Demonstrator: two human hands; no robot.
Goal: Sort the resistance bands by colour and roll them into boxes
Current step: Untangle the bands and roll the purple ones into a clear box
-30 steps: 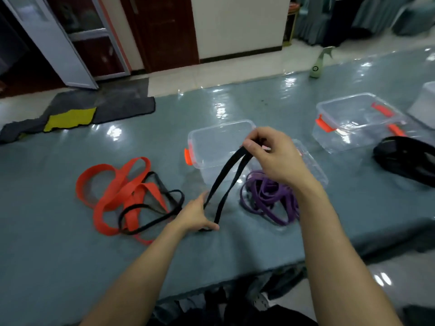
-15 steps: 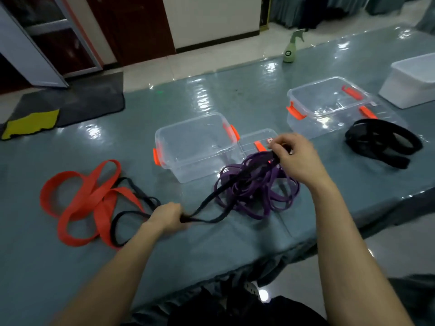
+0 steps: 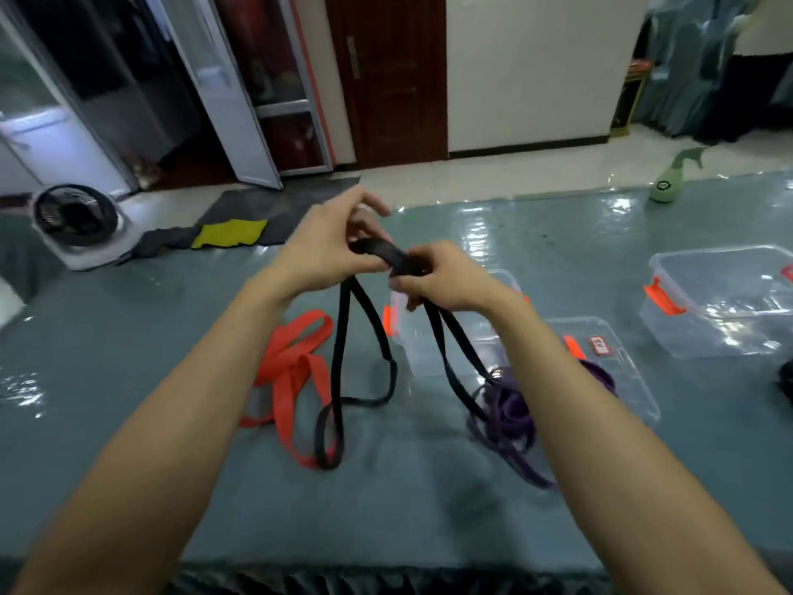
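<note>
The black band (image 3: 382, 251) trails slack loops onto the table (image 3: 429, 500). One loop lies across the orange band (image 3: 296, 362), and the other runs down into the purple heap (image 3: 510, 405). Rolling from here could drag either colour along, or snag and pull the coil loose. Above them, the left grip (image 3: 319, 253) and right grip (image 3: 446, 283) both pinch the band's folded top, held in the air. If one slips, the fold likely springs open.

Counted:
- one black band in hand
- one orange band
- purple perhaps several, too tangled and blurred to tell
- three clear containers (image 3: 729, 337) beyond
- one green spray bottle (image 3: 667, 186) farthest
</note>
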